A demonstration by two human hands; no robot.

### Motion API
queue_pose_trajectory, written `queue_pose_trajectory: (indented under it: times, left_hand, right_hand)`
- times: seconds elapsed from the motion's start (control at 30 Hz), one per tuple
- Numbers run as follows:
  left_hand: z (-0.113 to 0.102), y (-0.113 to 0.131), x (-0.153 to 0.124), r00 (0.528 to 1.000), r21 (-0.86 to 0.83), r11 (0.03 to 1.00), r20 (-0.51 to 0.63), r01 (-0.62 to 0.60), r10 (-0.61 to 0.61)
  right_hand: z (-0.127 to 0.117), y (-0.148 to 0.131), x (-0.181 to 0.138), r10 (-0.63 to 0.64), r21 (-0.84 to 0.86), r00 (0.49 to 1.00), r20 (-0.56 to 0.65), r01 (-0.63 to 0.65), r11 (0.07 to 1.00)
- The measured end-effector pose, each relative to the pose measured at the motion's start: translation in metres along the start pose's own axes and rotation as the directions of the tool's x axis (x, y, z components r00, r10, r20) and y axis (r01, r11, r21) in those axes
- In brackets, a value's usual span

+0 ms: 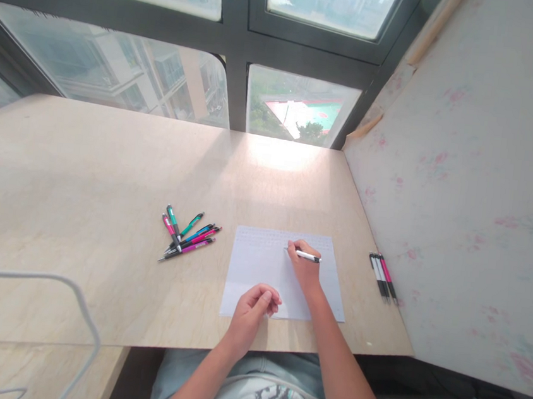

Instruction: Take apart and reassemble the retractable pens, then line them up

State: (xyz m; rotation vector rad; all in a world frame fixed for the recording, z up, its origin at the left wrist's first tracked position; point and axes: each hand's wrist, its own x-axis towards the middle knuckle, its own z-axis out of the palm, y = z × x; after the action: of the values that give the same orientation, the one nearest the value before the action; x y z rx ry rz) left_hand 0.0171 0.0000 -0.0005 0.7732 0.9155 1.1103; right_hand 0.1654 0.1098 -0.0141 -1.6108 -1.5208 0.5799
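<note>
A sheet of white paper (250,264) lies on the pale desktop in front of me, with faint lines of handwriting along its top. My right hand (307,273) is closed around a white pen (307,255) with black parts, its tip at the paper just below the written lines. Near the sheet's lower edge rests my left hand (254,305), fingers curled in and thumb against them; nothing shows in its grasp.
Left of the paper, several coloured pens (199,244) lie in a loose, crossing pile. A short row of white and pink pens (386,274) sits by the floral wall (474,215). A white cable (79,300) loops over the desk (103,208) at left. Windows border the far edge.
</note>
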Motion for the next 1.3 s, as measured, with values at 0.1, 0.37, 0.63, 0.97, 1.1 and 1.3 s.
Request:
queue_pose_trajectory:
  times: [0.1,0.37,0.63,0.97,1.1,1.3]
  left_hand:
    - [0.0000,-0.0005,-0.0001,1.000,-0.006,1.000,-0.002,-0.005,0.005]
    - [0.0010,-0.0007,0.0000,1.000,-0.006,1.000,-0.007,-0.006,0.006]
    - [0.0004,-0.0006,0.0003,1.000,0.004,1.000,-0.004,-0.014,0.014]
    - [-0.0007,-0.0018,-0.0003,1.000,0.005,1.000,-0.002,-0.018,0.018]
    - [-0.0004,-0.0019,-0.0001,1.000,-0.002,1.000,-0.007,-0.018,0.018]
    - [0.0002,-0.0012,-0.0003,1.000,-0.002,1.000,-0.005,-0.010,0.010]
  right_hand:
    - [0.0005,-0.0001,-0.0001,-0.005,-0.002,1.000,0.005,0.005,1.000]
    - [0.0018,0.0024,0.0016,0.002,-0.025,1.000,0.004,-0.002,1.000]
    - [0.0009,0.0001,0.0003,0.000,-0.039,1.000,-0.015,0.000,0.999]
    - [0.0026,0.0022,0.0005,-0.016,-0.063,0.999,-0.036,0.013,0.998]
    - [0.0038,0.0033,0.0003,-0.020,-0.062,0.999,-0.043,0.017,0.998]
    - [0.0049,0.0049,0.0010,-0.028,-0.045,0.998,-0.048,0.026,0.999]
